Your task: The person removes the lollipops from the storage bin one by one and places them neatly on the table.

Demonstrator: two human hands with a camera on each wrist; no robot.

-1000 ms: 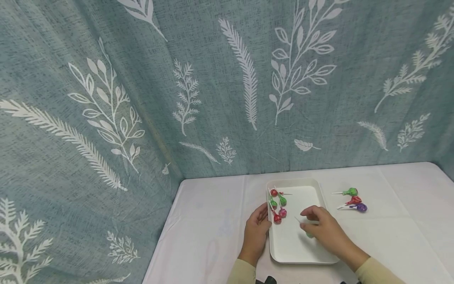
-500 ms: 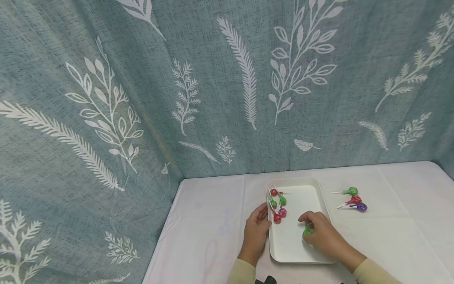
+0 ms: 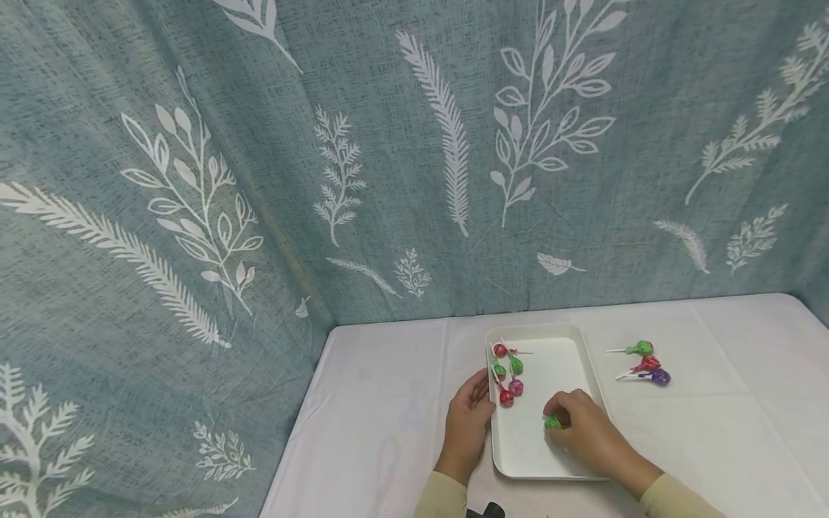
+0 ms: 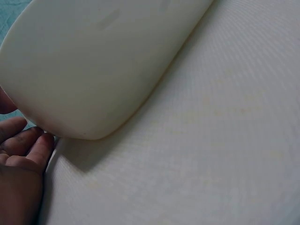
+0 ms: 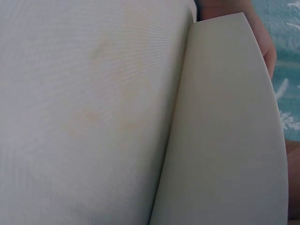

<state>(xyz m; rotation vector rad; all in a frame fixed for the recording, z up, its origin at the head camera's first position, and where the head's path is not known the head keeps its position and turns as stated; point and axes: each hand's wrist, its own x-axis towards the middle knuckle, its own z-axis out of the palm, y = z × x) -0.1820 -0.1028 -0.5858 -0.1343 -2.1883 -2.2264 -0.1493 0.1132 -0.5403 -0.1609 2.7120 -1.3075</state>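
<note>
A white rectangular tray [image 3: 550, 460] lies on the table in the head view. My left hand [image 3: 468, 428] grips its left side, the thumb at the rim; in the left wrist view the fingers [image 4: 40, 150] meet the outer wall. Inside the tray, low over its floor, my right hand [image 3: 583, 432] pinches a green-wrapped lollipop [image 3: 553, 422] between thumb and fingers; its stick is hidden. Grouped along the tray's upper left are several lollipops: a red one [image 3: 501, 350], a green one [image 3: 516, 366], another green one [image 3: 499, 373], a pink one [image 3: 516, 388] and a lower red one [image 3: 506, 398].
Right of the tray, on the white tablecloth [image 3: 719, 432], lie a green lollipop [image 3: 644, 348], a red lollipop [image 3: 650, 363] and a purple lollipop [image 3: 660, 378]. A teal leaf-patterned curtain [image 3: 388, 180] hangs behind and to the left. A small black object [image 3: 494, 511] shows at the bottom edge.
The right hand has moved lower in the tray and slightly left with the green lollipop, whose stick showed one second ago. The left hand stays at the tray's side.
</note>
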